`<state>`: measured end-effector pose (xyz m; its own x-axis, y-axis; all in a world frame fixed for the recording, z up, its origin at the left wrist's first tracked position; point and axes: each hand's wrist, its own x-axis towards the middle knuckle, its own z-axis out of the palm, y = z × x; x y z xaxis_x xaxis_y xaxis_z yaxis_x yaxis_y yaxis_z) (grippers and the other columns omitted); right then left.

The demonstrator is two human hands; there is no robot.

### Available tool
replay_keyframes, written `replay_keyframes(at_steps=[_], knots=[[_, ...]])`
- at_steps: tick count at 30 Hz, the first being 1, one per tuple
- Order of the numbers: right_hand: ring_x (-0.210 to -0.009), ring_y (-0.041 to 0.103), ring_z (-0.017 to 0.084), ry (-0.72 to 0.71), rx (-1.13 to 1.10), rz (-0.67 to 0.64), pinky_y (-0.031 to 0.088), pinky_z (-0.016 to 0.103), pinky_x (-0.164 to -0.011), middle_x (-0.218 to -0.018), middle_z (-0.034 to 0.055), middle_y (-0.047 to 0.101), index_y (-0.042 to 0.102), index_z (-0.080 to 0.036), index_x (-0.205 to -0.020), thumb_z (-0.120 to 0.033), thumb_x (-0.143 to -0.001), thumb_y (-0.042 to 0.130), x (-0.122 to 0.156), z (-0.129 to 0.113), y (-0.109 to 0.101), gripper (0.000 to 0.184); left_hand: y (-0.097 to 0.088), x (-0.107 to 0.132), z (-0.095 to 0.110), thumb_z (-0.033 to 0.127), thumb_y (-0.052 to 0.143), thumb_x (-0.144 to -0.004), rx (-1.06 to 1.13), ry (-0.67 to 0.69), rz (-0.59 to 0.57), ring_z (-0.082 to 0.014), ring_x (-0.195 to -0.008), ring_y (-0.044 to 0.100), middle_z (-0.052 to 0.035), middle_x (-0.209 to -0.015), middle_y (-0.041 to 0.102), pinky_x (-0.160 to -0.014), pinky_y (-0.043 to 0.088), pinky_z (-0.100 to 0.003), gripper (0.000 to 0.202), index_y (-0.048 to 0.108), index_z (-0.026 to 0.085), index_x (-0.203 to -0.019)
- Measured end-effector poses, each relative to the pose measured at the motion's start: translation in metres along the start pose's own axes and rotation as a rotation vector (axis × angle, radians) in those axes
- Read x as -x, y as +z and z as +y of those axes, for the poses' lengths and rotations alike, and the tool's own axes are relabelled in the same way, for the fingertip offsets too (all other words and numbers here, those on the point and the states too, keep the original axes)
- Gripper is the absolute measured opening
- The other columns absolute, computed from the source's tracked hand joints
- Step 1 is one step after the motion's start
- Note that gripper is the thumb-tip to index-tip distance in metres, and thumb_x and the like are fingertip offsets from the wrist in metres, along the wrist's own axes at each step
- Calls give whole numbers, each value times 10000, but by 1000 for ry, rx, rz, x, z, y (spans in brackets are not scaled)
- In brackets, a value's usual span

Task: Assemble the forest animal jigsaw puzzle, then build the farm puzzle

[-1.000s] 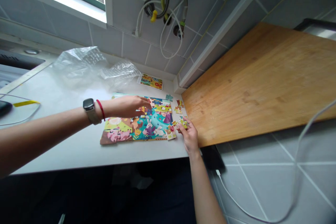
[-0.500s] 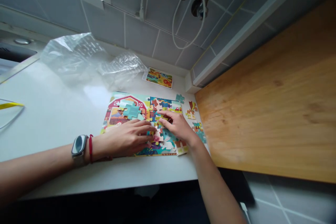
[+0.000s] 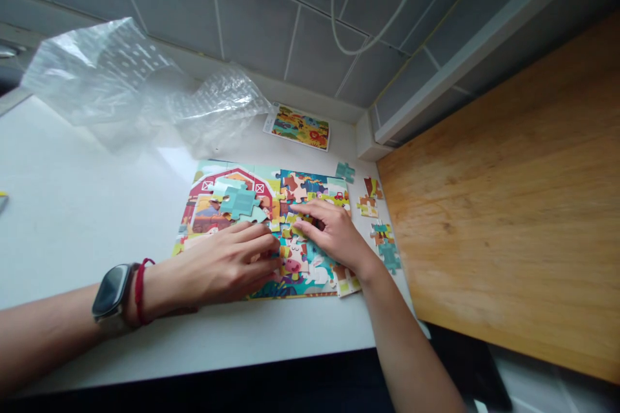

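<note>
On the white counter lies a farm jigsaw puzzle [image 3: 320, 271], with a red barn at its left and a white rabbit low down. My left hand [image 3: 237, 261] rests over its lower middle, fingers loosely bent and slightly apart; its thumb is hidden. By those fingertips sits a pink-snouted animal piece [image 3: 296, 257]. My right hand [image 3: 336, 232] reaches in from the right, thumb and forefinger apart, their tips touching the puzzle around a yellow-green piece [image 3: 290, 230]. A loose teal piece [image 3: 239, 200] lies on top of the barn. Under my right wrist is a brown-and-cream piece [image 3: 347, 282].
Several loose puzzle pieces [image 3: 387, 251] lie at the right, beside a wooden board [image 3: 498, 206]. A small picture card [image 3: 300, 128] rests behind the puzzle. Crumpled clear plastic wrap [image 3: 111, 77] covers the back left. A white cable [image 3: 334, 13] hangs against the tiled wall.
The view has tilted down and come closer. My left fingers have drawn back a little to the left, uncovering more of the pink-snouted piece. My right hand stays nearly in place.
</note>
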<state>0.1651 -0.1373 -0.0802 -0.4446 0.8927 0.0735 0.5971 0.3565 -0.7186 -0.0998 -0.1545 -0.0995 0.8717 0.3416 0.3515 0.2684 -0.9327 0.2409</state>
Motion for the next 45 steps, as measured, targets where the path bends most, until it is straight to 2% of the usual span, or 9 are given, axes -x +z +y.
replay_keyframes(at_steps=[4, 7, 12, 15, 18, 25, 34, 40, 45], knots=[[-1156, 711, 225, -38, 7, -3, 551, 435, -1050, -1251, 73, 769, 730, -301, -1341, -236, -1021, 656, 2, 5, -1, 335, 1, -1, 0, 198, 589, -1014, -33, -17, 8, -229, -870, 548, -89, -1038, 648, -762, 442, -366, 223, 681, 227, -1216], [-1183, 711, 224, -34, -21, 6, 545, 439, -1074, -1281, 55, 770, 720, -328, -1355, -224, -1025, 644, 3, 6, -3, 354, 2, -2, -1, 217, 587, -1015, -57, -29, -6, -248, -924, 565, -100, -1101, 647, -786, 462, -375, 256, 676, 247, -1253], [-1197, 721, 232, 60, -142, -12, 565, 414, -1054, -1310, 52, 767, 712, -322, -1371, -226, -996, 678, 3, 2, -6, 388, -1, -2, 0, 244, 599, -1011, -68, -39, -12, -317, -1190, 575, -129, -1358, 614, -946, 506, -441, 346, 648, 274, -1353], [-1137, 747, 241, 82, -151, -33, 591, 419, -1013, -1278, 47, 781, 715, -327, -1367, -251, -969, 719, 3, -1, -6, 405, -2, -3, 0, 252, 613, -1006, -65, -45, 0, -369, -1396, 482, -133, -1504, 539, -1087, 475, -518, 347, 663, 284, -1348], [-1179, 732, 245, 35, -107, -39, 576, 444, -1051, -1301, 30, 771, 731, -359, -1335, -254, -960, 733, 4, -3, -5, 390, -1, -3, 0, 255, 620, -1003, -50, -47, -7, -389, -1495, 402, -133, -1571, 491, -1179, 414, -575, 349, 675, 285, -1346], [-1155, 735, 245, -21, -21, 33, 581, 475, -1039, -1250, 32, 786, 748, -367, -1294, -229, -958, 746, 5, 1, -5, 363, 0, -3, -1, 259, 656, -989, 9, -56, -5, -374, -1513, 409, -96, -1581, 520, -1215, 402, -563, 352, 691, 299, -1337], [-1136, 712, 228, -71, 29, 37, 567, 444, -1047, -1237, 60, 759, 746, -298, -1300, -176, -919, 767, 5, 4, -4, 401, 1, -4, -1, 272, 612, -1023, -2, -41, -4, -368, -1493, 433, -81, -1532, 583, -1194, 409, -523, 352, 676, 292, -1368], [-1035, 702, 195, -61, 66, 22, 580, 390, -963, -1166, 49, 718, 755, -283, -1242, -175, -938, 743, 6, 3, -4, 322, -1, -4, 0, 270, 582, -1040, 2, -44, -6, -354, -1439, 488, -73, -1470, 635, -1157, 434, -495, 343, 671, 285, -1371], [-910, 698, 187, -89, 23, 199, 580, 338, -812, -1027, 47, 742, 788, -261, -1101, -246, -1000, 671, 7, 4, -9, 156, -1, -4, -1, 264, 587, -1032, 8, -41, -20, -347, -1393, 521, -74, -1456, 641, -1164, 426, -501, 352, 664, 289, -1375]])
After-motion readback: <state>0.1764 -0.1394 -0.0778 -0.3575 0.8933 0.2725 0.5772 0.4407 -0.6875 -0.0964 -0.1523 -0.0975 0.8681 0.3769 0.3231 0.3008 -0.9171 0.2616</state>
